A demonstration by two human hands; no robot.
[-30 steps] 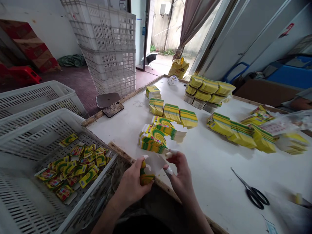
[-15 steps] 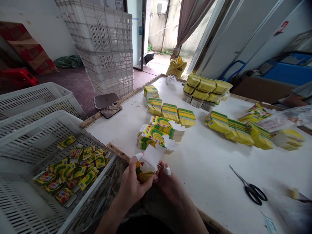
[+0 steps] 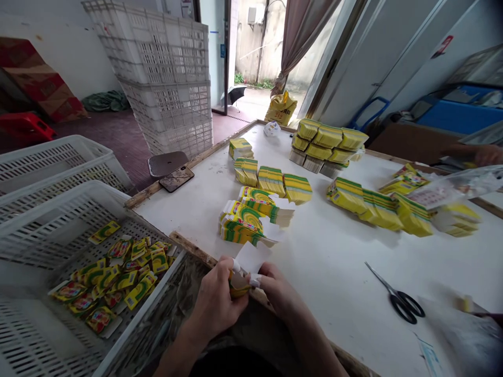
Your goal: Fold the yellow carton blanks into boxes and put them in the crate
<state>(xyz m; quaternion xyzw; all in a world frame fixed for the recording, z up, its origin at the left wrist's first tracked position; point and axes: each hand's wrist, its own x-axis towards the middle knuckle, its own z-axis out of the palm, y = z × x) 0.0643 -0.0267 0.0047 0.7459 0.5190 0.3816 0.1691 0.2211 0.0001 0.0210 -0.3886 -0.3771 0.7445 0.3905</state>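
Observation:
Both hands work on one small yellow and green carton (image 3: 253, 257) at the table's near edge, its white inner flap standing up. My left hand (image 3: 220, 293) is wrapped round its left side. My right hand (image 3: 281, 290) pinches the carton from the right, with clear or white tape on the thumb. Just beyond lie two stacks of flat yellow cartons (image 3: 245, 220) with white flaps out. In a white crate (image 3: 118, 195) at my left lie several small yellow cartons (image 3: 113, 277).
Black-handled scissors (image 3: 401, 301) and a plastic bag (image 3: 467, 335) lie right. Bundled cartons (image 3: 381, 209) stand farther back, near stacked bundles (image 3: 326, 144). A phone (image 3: 176, 178) rests by the left edge. Another person's hand (image 3: 487, 155) shows at far right. Tall white crates (image 3: 168, 68) stand behind.
My right hand has moved up from beside the carton's lower right onto its top opening. The carton sits slightly lower, and the view has shifted a little.

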